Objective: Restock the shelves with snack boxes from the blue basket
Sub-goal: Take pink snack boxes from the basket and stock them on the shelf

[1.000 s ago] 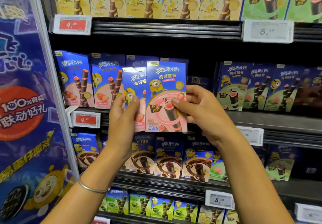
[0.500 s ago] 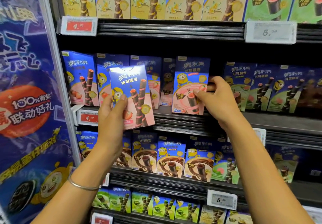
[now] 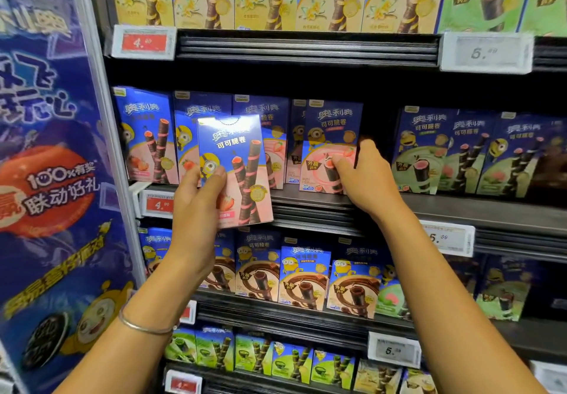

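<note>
The left hand (image 3: 196,206) holds a blue-and-pink snack box (image 3: 236,169) up in front of the shelf edge (image 3: 310,206), thumb pressed across its front near the lower left corner and the fingers hidden behind it. This box is clear of the shelf, tilted slightly, and overlaps the row of matching boxes (image 3: 147,136) standing behind it at the left end. A thin metal bangle (image 3: 144,326) circles the left wrist.

The right hand (image 3: 365,175) is closed on a second pink box (image 3: 331,145) that stands upright on the middle shelf, its base at the front lip; the thumb lies on the front face and the fingers wrap round the right edge. A dark gap opens just right of this box, and beyond it stand green boxes (image 3: 429,151).

A red price tag (image 3: 159,205) marked 4 sits under the left row, and a white tag (image 3: 448,238) marked 5 hangs further right. Chocolate-coloured boxes (image 3: 306,274) fill the shelf below. No blue basket is in sight.
</note>
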A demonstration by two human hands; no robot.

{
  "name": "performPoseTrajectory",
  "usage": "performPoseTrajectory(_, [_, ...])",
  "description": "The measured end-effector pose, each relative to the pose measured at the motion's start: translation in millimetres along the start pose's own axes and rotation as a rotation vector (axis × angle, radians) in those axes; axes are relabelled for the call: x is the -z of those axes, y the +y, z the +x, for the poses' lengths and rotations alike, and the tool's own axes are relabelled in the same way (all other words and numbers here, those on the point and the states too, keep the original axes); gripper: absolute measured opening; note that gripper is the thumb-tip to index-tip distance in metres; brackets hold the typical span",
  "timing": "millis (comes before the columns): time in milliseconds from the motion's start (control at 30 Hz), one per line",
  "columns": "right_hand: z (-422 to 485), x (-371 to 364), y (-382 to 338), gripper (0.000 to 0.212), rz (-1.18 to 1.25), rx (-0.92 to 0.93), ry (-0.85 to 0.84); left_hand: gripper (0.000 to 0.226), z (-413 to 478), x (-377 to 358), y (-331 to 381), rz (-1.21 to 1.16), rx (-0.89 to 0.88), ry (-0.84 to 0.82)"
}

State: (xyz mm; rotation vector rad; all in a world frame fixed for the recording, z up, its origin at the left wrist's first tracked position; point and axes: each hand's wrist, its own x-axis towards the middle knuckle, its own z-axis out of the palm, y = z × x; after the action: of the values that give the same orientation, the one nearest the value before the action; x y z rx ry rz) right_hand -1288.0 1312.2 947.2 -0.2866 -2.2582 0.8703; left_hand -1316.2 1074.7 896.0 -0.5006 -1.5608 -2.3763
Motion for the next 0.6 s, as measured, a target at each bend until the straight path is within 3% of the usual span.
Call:
performPoseTrajectory(300, [7,-12,-6,0.023,-0.019,-0.008,-0.070,0.033,-1,1,7,-0.034,0.025,-0.004])
performPoseTrajectory(500, [7,-22,-10,0.040,-0.047,0.011,-0.098,0.041,-2,4,7,-0.040,0.038,-0.012])
performPoseTrajectory(600, [10,-22,-6,0.047,0.050,-0.031,-0.119,0.038,-1,6,6,-0.038,0.050,-0.011])
